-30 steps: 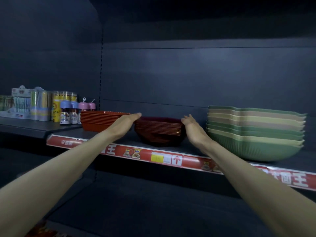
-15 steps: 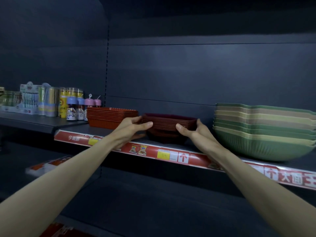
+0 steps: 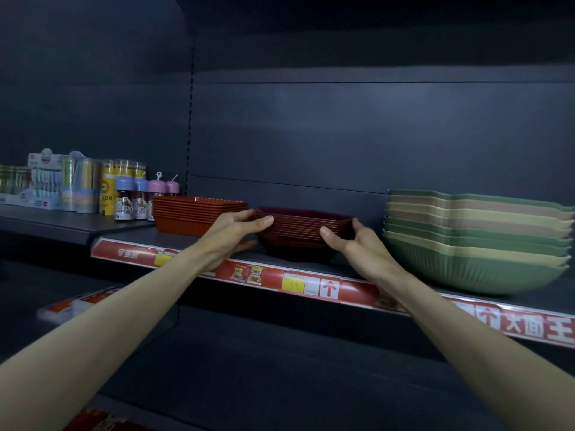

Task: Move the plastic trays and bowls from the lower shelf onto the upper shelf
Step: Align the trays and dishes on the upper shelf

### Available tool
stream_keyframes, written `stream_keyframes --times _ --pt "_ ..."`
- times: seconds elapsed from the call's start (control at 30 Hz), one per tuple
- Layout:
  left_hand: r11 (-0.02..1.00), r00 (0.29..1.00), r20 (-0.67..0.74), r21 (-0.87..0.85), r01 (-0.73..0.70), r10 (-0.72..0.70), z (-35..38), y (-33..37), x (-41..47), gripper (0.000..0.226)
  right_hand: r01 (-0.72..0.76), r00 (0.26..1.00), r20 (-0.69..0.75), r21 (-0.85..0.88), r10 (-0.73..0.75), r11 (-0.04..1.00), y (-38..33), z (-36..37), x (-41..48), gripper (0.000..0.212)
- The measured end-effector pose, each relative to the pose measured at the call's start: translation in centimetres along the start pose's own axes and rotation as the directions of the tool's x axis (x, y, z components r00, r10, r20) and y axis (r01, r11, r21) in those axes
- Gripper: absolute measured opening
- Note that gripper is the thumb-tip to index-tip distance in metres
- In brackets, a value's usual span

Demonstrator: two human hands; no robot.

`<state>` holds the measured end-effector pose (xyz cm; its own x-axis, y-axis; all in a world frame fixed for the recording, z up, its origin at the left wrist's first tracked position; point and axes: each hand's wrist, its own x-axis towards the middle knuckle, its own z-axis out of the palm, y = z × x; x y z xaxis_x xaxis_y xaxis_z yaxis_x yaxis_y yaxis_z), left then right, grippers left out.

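Dimly lit gray shelf (image 3: 130, 236) w/ red price strip (image 3: 329, 289) bears bowl stack (image 3: 298, 231).

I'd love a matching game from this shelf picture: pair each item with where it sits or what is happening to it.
Things:
1. stack of orange-red rectangular plastic trays
2. stack of dark maroon plastic bowls
3. stack of green and beige plastic bowls
4. small bottles with blue and pink caps

States:
A. farthest right of these four
B. gripped by left hand and right hand
C. farthest left of these four
D. just left of the gripped stack

Pairs: 1-D; 2-B; 3-A; 4-C
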<state>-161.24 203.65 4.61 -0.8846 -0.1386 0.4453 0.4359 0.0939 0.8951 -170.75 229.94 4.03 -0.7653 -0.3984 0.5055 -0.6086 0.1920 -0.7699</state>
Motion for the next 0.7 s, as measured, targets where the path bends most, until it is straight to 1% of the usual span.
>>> stream_keyframes --times 0.07,0.13,0.17,0.2,0.27,0.37,0.4,0.43,0.53,0.57,0.63,0.7 --pt "1.0 1.0 0.011 0.0 0.013 -0.013 0.4 0.2 -0.2 0.081 0.022 1.0 0.009 0.009 -0.022 1.0 0.1 0.0 -0.2 0.122" --pt "0.999 1.0 0.003 0.032 0.022 -0.022 0.7 0.1 -0.1 0.065 0.037 0.999 0.014 0.017 -0.037 0.999 0.2 -0.2 0.0 0.114" --pt "0.999 1.0 0.006 0.038 0.021 -0.021 0.5 -0.1 0.1 0.059 0.034 0.999 0.014 0.032 -0.034 0.999 0.2 -0.3 0.2 0.111" --pt "0.999 1.0 0.013 0.04 0.023 -0.023 0.3 -0.1 0.0 0.057 0.026 1.0 0.011 0.044 -0.026 0.999 0.1 -0.4 0.4 0.107" --pt "0.999 0.999 0.022 0.045 0.024 -0.025 0.1 0.3 -0.3 0.07 -0.007 1.0 0.026 0.02 0.007 1.0 -0.1 -0.9 0.8 0.088" --pt "0.997 0.999 0.032 0.081 -0.006 0.003 -0.3 0.4 -1.1 0.09 -0.047 0.997 0.058 -0.019 0.048 0.999 -0.3 -1.5 1.3 0.043" --pt "0.995 1.0 0.021 0.095 -0.009 0.007 -0.6 0.3 -1.3 0.097 -0.046 0.997 0.06 -0.019 0.047 0.999 -0.4 -1.6 1.3 0.033" --pt "0.994 1.0 0.012 0.113 -0.006 0.004 -1.0 0.2 -1.4 0.098 -0.044 0.998 0.051 -0.018 0.045 0.999 -0.3 -1.5 1.5 0.03" --pt "0.986 0.998 -0.057 0.168 -0.02 0.03 -2.0 0.5 -1.5 0.079 -0.037 0.999 -0.018 -0.05 0.036 0.998 0.2 -1.2 2.0 0.029" --pt "0.985 0.995 -0.089 0.171 -0.02 0.036 -2.3 0.6 -1.4 0.077 -0.041 0.999 -0.028 -0.066 0.04 0.997 0.4 -1.0 2.2 0.03" --pt "0.987 0.993 -0.112 0.159 -0.007 0.025 -2.6 0.8 -1.1 0.082 -0.061 0.998 -0.021 -0.072 0.06 0.996 0.3 -0.6 2.3 0.032" --pt "0.983 0.993 -0.118 0.182 0.009 0.013 -2.6 1.0 -0.9 0.097 -0.084 0.996 -0.011 -0.044 0.084 0.995 0.1 -0.2 2.1 0.036"
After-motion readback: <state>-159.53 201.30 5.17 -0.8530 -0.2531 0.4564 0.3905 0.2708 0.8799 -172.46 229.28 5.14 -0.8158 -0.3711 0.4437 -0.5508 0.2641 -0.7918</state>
